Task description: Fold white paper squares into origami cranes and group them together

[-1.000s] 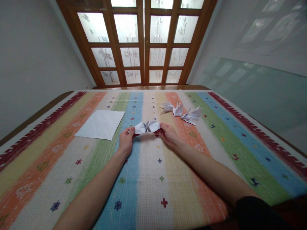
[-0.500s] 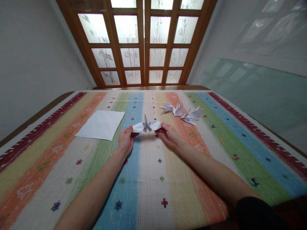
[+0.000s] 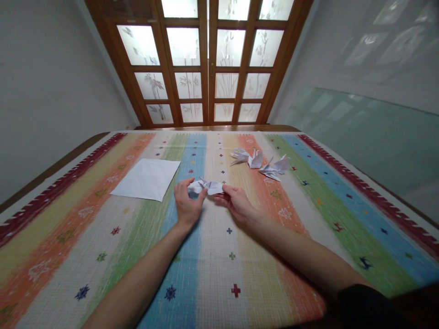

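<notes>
A white folded paper bird (image 3: pixel 215 187) is held between my two hands above the middle of the striped cloth. My left hand (image 3: pixel 188 203) is at its left side, the thumb touching the paper near the centre and the index finger near the left wing. My right hand (image 3: pixel 238 202) pinches the right wing between thumb and fingers. To the left lies a flat white paper sheet (image 3: pixel 146 179). Several folded paper birds (image 3: pixel 255 159) rest in a group beyond my right hand.
A striped, patterned tablecloth (image 3: pixel 212 256) covers the table. Wooden doors with frosted panes (image 3: pixel 190 86) stand beyond the far edge. A glass panel (image 3: pixel 363 137) is at the right, against the wall.
My left hand has shifted its grip toward the bird's centre, its thumb now on the middle. The bird has tilted and sits slightly lower. My right hand has moved slightly left and down.
</notes>
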### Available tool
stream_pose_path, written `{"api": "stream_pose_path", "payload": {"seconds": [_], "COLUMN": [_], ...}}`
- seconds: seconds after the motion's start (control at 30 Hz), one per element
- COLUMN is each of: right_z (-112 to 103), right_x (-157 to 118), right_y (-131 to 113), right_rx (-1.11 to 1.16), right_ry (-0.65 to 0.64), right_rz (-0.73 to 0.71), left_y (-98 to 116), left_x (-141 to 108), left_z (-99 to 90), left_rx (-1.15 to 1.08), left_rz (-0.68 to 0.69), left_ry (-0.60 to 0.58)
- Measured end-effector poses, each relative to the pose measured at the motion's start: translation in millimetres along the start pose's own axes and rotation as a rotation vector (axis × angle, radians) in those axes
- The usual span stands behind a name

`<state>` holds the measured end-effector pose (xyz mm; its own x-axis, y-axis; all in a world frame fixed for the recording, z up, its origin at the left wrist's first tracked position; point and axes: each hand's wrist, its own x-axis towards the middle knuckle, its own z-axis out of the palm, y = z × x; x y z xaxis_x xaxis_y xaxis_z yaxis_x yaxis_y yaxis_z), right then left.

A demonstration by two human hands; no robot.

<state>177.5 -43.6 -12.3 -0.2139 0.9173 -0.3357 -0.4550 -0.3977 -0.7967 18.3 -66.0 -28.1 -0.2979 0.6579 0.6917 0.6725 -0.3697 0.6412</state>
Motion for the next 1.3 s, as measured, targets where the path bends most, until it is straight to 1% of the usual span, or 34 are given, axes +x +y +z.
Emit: {"api": "stream_pose_path", "payload": {"seconds": [0.13, 0.23, 0.33, 0.5, 0.57, 0.67, 0.73, 0.77, 0.83, 0.9, 1.0, 1.07, 1.13, 1.23, 1.3], "right_z": [9.3, 10.4, 8.0, 2.1, -2.1, -10.5, -15.1, -16.2, -15.3, -10.7, -1.2, 3.9, 6.7, 7.3, 6.5], "right_x": [-13.6, -21.2, -26.8, -33.0, -31.9, -23.7, -15.6, -11.5, -4.5, 0.5, 5.0, 6.9, 8.3, 10.0, 10.9], "right_y": [8.3, 13.4, 18.1, 24.5, 22.8, 13.4, 4.3, -0.3, -8.6, -14.8, -20.0, -21.8, -23.2, -25.5, -27.0], "right_rx": [0.065, 0.07, -0.023, -0.303, -0.429, -0.579, -0.638, -0.667, -0.726, -0.784, -0.869, -0.919, -0.944, -0.937, -0.911], "right_ry": [-0.007, -0.039, -0.076, -0.225, -0.235, -0.159, -0.092, -0.092, -0.157, -0.263, -0.39, -0.435, -0.444, -0.417, -0.402], "right_rz": [0.054, 0.093, 0.118, 0.097, 0.021, -0.22, -0.355, -0.41, -0.516, -0.587, -0.635, -0.658, -0.675, -0.668, -0.643], "left_y": [-1.6, -4.7, -5.9, -6.5, -6.3, -4.0, -1.5, -0.4, 1.0, 1.1, 0.4, 0.6, 1.6, 3.1, 3.1], "left_x": [-0.2, 1.7, 2.1, -0.5, -1.4, -1.7, -1.6, -1.6, -2.3, -3.8, -6.3, -7.4, -7.6, -6.8, -5.9], "left_z": [4.7, 4.8, 5.5, 10.0, 10.7, 9.4, 7.9, 7.4, 6.7, 6.6, 6.4, 5.9, 5.5, 5.7, 6.3], "left_rx": [-0.018, -0.053, -0.111, -0.26, -0.33, -0.441, -0.495, -0.513, -0.54, -0.559, -0.541, -0.503, -0.467, -0.439, -0.445], "left_rz": [-0.176, -0.26, -0.313, -0.417, -0.458, -0.495, -0.498, -0.493, -0.469, -0.436, -0.366, -0.318, -0.279, -0.238, -0.235], "left_ry": [-0.039, -0.065, -0.082, -0.162, -0.21, -0.289, -0.317, -0.33, -0.358, -0.395, -0.451, -0.479, -0.468, -0.387, -0.356]}}
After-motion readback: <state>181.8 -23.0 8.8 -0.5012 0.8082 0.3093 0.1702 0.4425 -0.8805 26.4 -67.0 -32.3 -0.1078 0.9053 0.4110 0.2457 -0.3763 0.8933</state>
